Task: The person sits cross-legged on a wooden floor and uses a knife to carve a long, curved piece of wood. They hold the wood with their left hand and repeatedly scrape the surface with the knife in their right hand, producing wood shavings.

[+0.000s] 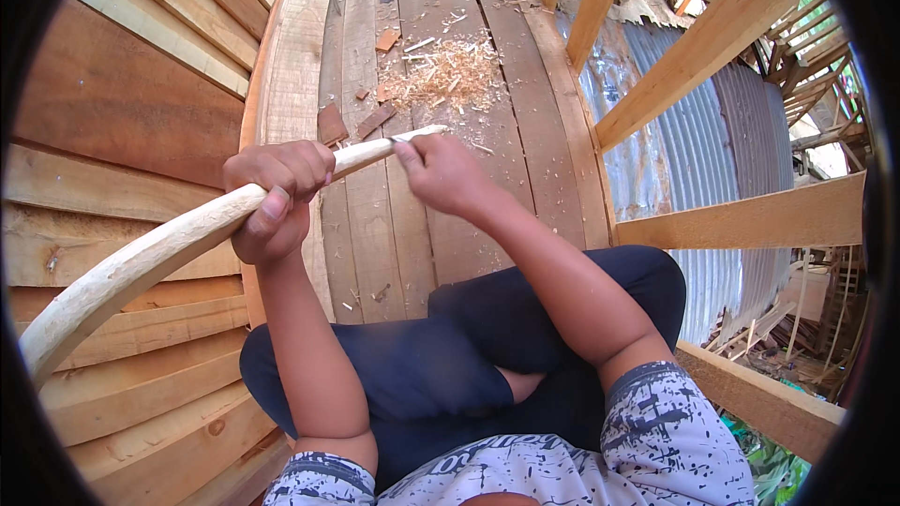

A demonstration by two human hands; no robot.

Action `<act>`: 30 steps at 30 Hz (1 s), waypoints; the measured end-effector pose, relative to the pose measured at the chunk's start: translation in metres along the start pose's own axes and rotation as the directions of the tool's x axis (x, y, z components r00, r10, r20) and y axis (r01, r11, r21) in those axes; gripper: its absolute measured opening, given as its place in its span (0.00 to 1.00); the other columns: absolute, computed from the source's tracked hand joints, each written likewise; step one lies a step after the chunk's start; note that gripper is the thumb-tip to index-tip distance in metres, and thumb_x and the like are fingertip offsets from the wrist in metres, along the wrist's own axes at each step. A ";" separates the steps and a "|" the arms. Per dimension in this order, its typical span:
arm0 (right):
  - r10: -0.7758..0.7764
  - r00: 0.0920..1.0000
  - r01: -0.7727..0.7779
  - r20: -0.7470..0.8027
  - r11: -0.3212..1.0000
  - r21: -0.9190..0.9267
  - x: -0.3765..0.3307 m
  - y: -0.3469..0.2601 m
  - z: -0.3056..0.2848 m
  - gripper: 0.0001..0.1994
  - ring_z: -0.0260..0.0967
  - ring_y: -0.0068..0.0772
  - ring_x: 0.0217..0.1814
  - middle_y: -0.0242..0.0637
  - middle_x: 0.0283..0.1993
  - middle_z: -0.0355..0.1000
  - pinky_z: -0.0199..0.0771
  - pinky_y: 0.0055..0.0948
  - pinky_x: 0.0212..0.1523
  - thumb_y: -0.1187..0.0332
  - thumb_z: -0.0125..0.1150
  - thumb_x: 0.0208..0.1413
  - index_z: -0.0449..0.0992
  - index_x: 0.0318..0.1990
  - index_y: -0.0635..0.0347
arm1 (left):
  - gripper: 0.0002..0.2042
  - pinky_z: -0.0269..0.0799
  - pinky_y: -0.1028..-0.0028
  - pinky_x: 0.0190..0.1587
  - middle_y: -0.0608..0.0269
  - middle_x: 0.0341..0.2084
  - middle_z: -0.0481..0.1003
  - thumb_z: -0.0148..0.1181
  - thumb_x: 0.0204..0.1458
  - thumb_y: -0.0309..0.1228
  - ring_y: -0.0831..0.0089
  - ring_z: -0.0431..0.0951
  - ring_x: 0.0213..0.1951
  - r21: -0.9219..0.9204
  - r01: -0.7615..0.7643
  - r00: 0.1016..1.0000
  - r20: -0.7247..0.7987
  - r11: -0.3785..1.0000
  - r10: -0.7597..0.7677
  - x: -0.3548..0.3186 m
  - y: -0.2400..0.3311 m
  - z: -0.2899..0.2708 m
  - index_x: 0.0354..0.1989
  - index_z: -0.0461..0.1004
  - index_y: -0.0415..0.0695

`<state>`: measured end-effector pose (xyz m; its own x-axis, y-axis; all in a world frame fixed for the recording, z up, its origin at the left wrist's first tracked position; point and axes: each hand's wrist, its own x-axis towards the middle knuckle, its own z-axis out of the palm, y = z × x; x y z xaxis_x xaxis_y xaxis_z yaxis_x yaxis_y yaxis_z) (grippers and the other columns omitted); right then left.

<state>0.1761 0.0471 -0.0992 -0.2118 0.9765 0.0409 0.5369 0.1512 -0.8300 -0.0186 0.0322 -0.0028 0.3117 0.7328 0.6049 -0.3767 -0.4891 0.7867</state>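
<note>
A long, pale, peeled wooden pole (141, 258) runs from the lower left up to the middle, curved in this view and tapering to a whittled tip. My left hand (279, 192) is wrapped round it a little short of the narrow end, thumb across the near side. At that tip is my right hand (441, 169), closed, with its thumb against the pole. A small greyish sliver shows by this thumb; most of what the fingers hold is hidden behind the hand and the wood.
Wood shavings (445, 75) lie heaped on the plank floor (412, 225), with brown wood scraps (332, 124) nearby. A board wall (122, 187) rises on the left. Wooden rails (741, 213) stand on the right, above corrugated metal sheets (694, 141). My crossed legs (412, 365) are close below my arms.
</note>
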 end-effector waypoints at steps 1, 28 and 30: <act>0.048 0.999 -0.048 0.026 0.999 -0.009 -0.002 -0.001 -0.001 0.22 0.72 0.56 0.28 0.55 0.24 0.73 0.69 0.49 0.33 0.55 0.48 0.65 0.77 0.31 0.68 | 0.16 0.57 0.68 0.29 0.69 0.12 0.55 0.56 0.47 0.36 0.72 0.55 0.19 0.000 -0.001 1.000 -0.003 1.000 0.001 -0.001 0.000 0.000 0.15 0.56 0.48; 0.097 0.991 -0.094 0.096 0.995 -0.036 0.001 0.013 0.005 0.24 0.75 0.59 0.40 0.56 0.34 0.77 0.72 0.51 0.45 0.55 0.43 0.66 0.78 0.35 0.69 | 0.15 0.57 0.67 0.30 0.68 0.13 0.57 0.57 0.48 0.35 0.71 0.56 0.20 -0.009 -0.012 1.000 -0.003 1.000 0.012 -0.002 0.000 -0.002 0.17 0.57 0.48; 0.205 0.978 -0.203 0.036 0.978 -0.047 0.011 0.042 0.009 0.24 0.75 0.60 0.41 0.58 0.35 0.77 0.71 0.52 0.45 0.55 0.43 0.66 0.78 0.35 0.69 | 0.15 0.57 0.67 0.30 0.69 0.13 0.56 0.56 0.48 0.35 0.72 0.56 0.20 -0.010 -0.022 1.000 -0.001 1.000 0.022 0.001 -0.002 -0.002 0.17 0.57 0.48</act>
<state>0.1890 0.0631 -0.1386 -0.1263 0.9806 -0.1501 0.6066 -0.0434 -0.7938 -0.0191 0.0342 -0.0039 0.3021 0.7226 0.6218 -0.3921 -0.5004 0.7719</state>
